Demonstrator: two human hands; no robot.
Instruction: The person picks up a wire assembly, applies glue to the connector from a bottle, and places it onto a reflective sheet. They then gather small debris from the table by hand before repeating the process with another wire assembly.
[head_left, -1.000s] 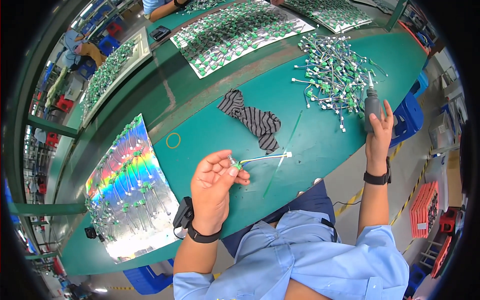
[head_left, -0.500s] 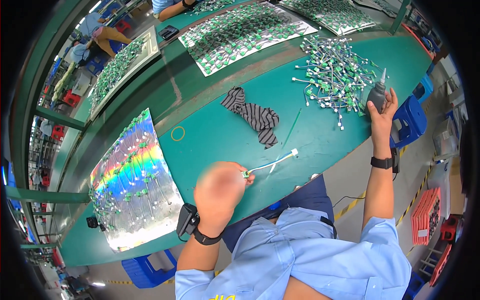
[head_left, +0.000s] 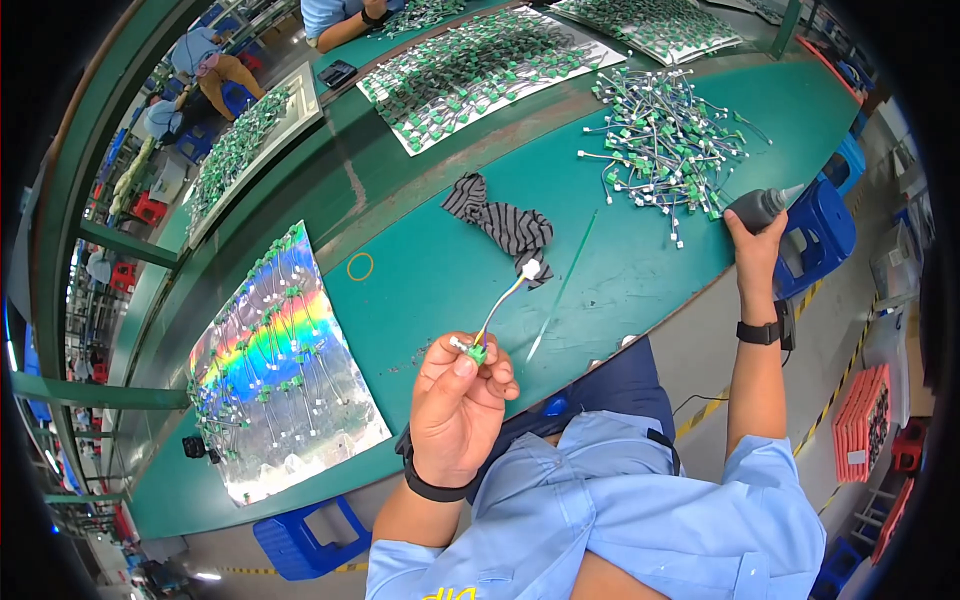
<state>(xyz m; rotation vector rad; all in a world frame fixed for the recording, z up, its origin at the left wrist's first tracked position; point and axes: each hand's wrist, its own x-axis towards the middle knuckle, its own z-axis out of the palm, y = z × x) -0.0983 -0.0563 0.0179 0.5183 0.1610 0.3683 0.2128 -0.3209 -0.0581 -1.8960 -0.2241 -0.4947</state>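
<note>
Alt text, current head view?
A person's left hand pinches a green wired part; the right hand holds a dark bottle, tipped sideways. On the green bench lie a striped cloth, a heap of similar parts and a shiny sheet bearing more.

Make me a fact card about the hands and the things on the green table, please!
Left hand: pinches a small green wired electronic piece with a white end plug
Right hand: holds a dark grey plastic bottle, tipped sideways
Middle: crumpled grey-and-black striped cloth
Left side: shiny silver sheet bearing green wired pieces
Right side: tangled heap of green-and-white wired pieces
</note>
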